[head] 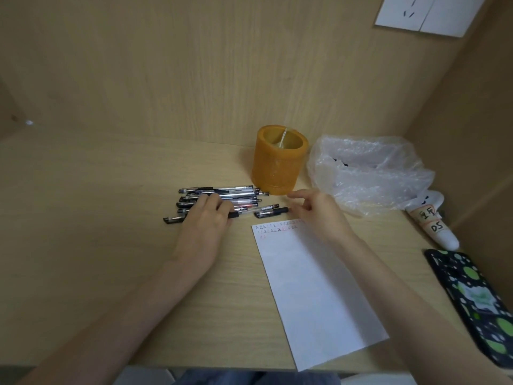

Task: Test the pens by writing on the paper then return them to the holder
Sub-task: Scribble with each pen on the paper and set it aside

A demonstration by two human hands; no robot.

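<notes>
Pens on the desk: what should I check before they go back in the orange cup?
1. Holder upright, opening uncovered: ok.
2. Test marks on the paper: ok, rows at its top edge.
3. Every pen tested: cannot tell.
4. Grip on a pen: not ok; left hand only rests on the pen pile, right hand holds nothing.
5. Single pen lies apart from the pile, near the right hand: ok.
6. Plastic bag beside the holder, not over it: ok.

crumpled plastic bag (pixel 369 173), labelled white tube (pixel 433 223), green-spotted phone (pixel 477 304), wall socket (pixel 424 13)
</notes>
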